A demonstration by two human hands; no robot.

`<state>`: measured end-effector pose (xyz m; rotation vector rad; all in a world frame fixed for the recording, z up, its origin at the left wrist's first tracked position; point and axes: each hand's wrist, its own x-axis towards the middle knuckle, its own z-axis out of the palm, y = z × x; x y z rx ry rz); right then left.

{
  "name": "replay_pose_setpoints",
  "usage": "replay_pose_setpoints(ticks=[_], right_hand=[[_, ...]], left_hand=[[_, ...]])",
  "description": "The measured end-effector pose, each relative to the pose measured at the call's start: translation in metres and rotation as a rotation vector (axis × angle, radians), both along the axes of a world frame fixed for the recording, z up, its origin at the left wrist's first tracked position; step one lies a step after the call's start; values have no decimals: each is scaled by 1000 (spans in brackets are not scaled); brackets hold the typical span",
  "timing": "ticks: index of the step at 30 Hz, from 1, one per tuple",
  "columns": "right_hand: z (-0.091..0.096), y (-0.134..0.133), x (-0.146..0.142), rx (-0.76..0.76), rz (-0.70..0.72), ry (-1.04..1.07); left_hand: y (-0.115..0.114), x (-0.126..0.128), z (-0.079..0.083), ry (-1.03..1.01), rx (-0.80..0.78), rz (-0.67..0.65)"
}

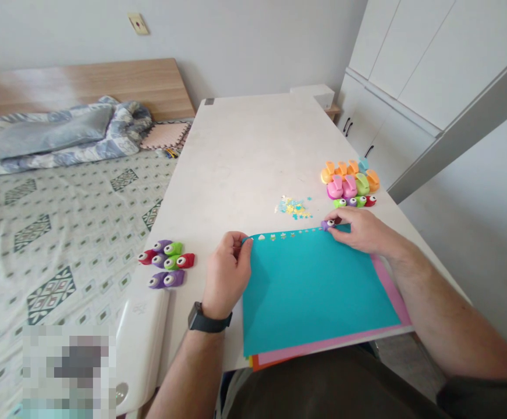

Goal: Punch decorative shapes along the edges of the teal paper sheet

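A purple craft punch (325, 225) clamps the hole-punched top edge of teal paper (314, 294).

Home bedroom: bed (56, 244), white cupboards (428, 70)

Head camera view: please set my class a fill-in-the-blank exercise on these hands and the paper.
1. The right hand holds a ____ craft punch at the edge of the teal paper.
2. A black ____ circles the wrist of the left hand.
3. The sheet directly under the teal paper is ____.

Missing words: purple; watch; pink.
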<state>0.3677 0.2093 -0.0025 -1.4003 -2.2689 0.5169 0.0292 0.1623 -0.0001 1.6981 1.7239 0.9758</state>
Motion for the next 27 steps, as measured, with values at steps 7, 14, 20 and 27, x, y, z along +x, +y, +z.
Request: replay_pose_setpoints(ticks=[7, 14, 20, 27], right_hand=[[-5, 2, 0, 7, -7, 6], [-5, 1, -1, -28, -12, 80], [-6, 0, -2, -56, -1, 157], [-6, 0, -3, -40, -13, 158]], left_hand=[[0, -2, -2, 1, 9, 6], [2, -4, -5, 12, 9, -12], [3, -3, -7, -11, 0, -18], [4, -3, -7, -17, -7, -30]])
